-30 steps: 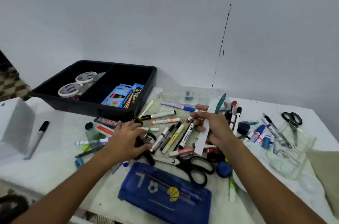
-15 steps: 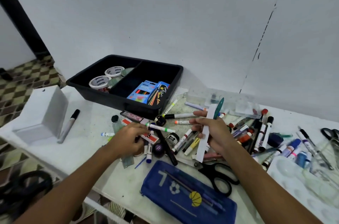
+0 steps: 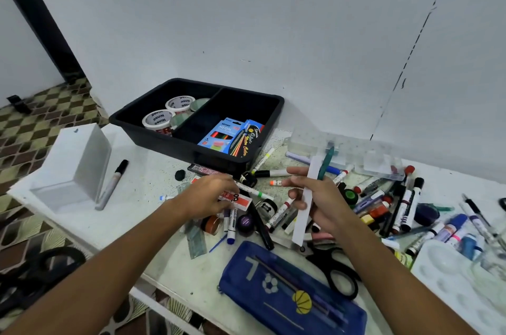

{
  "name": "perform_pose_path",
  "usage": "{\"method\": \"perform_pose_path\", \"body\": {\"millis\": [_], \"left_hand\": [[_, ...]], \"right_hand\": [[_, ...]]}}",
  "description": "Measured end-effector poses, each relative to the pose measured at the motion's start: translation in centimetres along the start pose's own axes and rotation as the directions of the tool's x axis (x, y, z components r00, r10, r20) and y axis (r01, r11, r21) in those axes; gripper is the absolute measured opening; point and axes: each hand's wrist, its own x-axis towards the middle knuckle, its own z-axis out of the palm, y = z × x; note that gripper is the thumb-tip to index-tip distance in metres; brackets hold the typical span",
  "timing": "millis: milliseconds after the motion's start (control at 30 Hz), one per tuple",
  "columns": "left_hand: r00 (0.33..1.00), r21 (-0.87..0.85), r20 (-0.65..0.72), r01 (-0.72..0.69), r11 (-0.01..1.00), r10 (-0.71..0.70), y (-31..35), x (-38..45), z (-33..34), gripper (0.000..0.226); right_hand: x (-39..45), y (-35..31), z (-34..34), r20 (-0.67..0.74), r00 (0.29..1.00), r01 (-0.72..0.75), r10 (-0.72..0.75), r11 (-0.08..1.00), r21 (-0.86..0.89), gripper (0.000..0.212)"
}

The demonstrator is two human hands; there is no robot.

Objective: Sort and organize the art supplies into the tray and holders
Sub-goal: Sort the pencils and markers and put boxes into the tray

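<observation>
My left hand lies over the heap of markers with its fingers curled round a flat red-and-white packet. To its right, my right hand grips a long white strip together with a teal-handled tool, both held above the pile. Behind them the black two-part tray holds tape rolls in its left half and coloured pencil boxes in its right half. Loose markers cover the table to the right.
A white box and a grey marker sit at the left. Near the front edge are a blue pencil case and black scissors. A clear plastic box, a white palette and a glass holder stand right.
My left hand left the black marker, moved toward the tray and took hold of the red-and-white packet. My right hand kept the strip and teal tool. The view swung left.
</observation>
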Motion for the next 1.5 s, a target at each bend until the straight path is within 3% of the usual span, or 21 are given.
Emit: {"method": "perform_pose_path", "body": {"millis": [233,400,533,567,700,767,833,967,1067,1200,1367,1500], "left_hand": [[0.943,-0.149,-0.323,-0.135,0.98,0.081,2.2,-0.3,-0.9,0.037],[0.89,-0.402,-0.445,-0.103,0.91,-0.096,6.2,0.4,-1.2,0.044],[0.881,-0.522,-0.462,-0.175,0.835,-0.104,9.4,0.4,-0.8,0.034],[0.877,-0.544,-0.464,-0.173,0.821,-0.122,9.9,0.4,-0.6,0.033],[0.861,-0.553,-0.458,-0.08,0.829,-0.222,9.6,-1.3,-0.4,0.027],[0.816,-0.522,-0.482,0.025,0.852,-0.32,8.0,-2.8,-0.5,0.012],[0.748,-0.479,-0.516,0.152,0.864,-0.418,5.7,-4.6,-0.6,0.008],[0.636,-0.39,-0.4,0.533,0.751,-0.66,1.0,-7.4,-0.3,0.008],[0.594,-0.304,-0.269,0.694,0.652,-0.758,-0.1,-8.4,1.2,0.028],[0.551,-0.247,-0.198,0.772,0.585,-0.811,0.1,-8.2,2.7,0.045],[0.513,-0.351,-0.145,0.773,0.528,-0.846,0.1,-7.8,2.8,0.038],[0.51,-0.55,-0.15,0.669,0.5,-0.847,0.5,-7.9,2.2,0.023]], "right_hand": [[-0.3,0.3,0.7,-0.001,0.993,0.116,-0.116,0.993,0.008,0.021],[-1.2,1.3,2.2,0.046,0.963,0.271,-0.267,0.946,-0.177,0.048],[-2.4,1.7,3.6,0.045,0.94,0.341,-0.338,0.926,-0.16,0.014],[-2.5,1.7,3.8,0.013,0.939,0.341,-0.343,0.927,-0.154,0.017],[-2.6,1.3,3.7,-0.09,0.934,0.311,-0.346,0.911,-0.273,0.036],[-2.6,0.9,3.5,-0.083,0.929,0.306,-0.361,0.875,-0.376,0.043],[-2.5,0.5,3.6,-0.073,0.934,0.301,-0.349,0.882,-0.362,0.046],[-2.5,0.3,4.1,-0.015,0.967,0.249,-0.254,0.955,-0.159,0.044],[-2.5,0.8,4.6,0.026,0.974,0.225,-0.224,0.97,-0.096,0.034],[-2.1,1.8,4.8,0.052,0.98,0.2,-0.194,0.97,-0.136,0.009],[-2.3,2.4,4.9,0.15,0.987,0.077,-0.057,0.988,-0.133,0.017],[-2.3,2.6,5.0,0.198,0.98,0.017,-0.004,0.998,-0.064,0.022]]}}
